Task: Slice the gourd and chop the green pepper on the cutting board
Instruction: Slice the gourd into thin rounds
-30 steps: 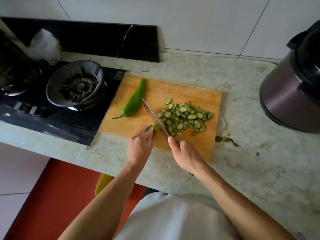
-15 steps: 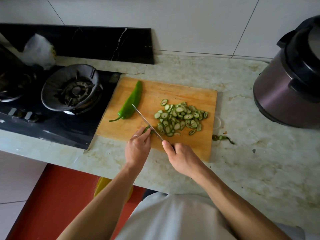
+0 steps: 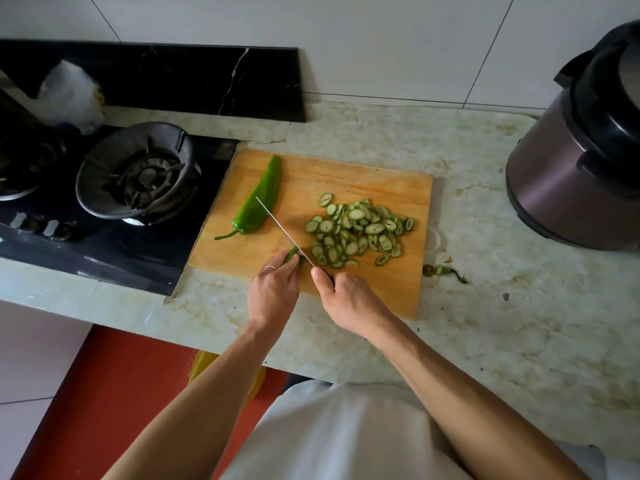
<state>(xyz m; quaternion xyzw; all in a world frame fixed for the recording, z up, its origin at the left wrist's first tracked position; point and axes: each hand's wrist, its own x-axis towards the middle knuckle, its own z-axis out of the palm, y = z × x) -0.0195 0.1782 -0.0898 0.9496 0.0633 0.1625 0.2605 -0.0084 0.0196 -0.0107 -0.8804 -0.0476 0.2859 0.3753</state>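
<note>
Last gourd stub (image 3: 294,255) being sliced

The stub is pinched by the left hand (image 3: 273,292) just left of the knife (image 3: 284,232), whose handle is gripped by the right hand (image 3: 349,301).

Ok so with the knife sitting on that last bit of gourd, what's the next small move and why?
Probably press the knife down through the gourd stub the left hand pinches. The blade rests beside those fingers, the sliced pile lies right, and the green pepper waits whole.
</note>
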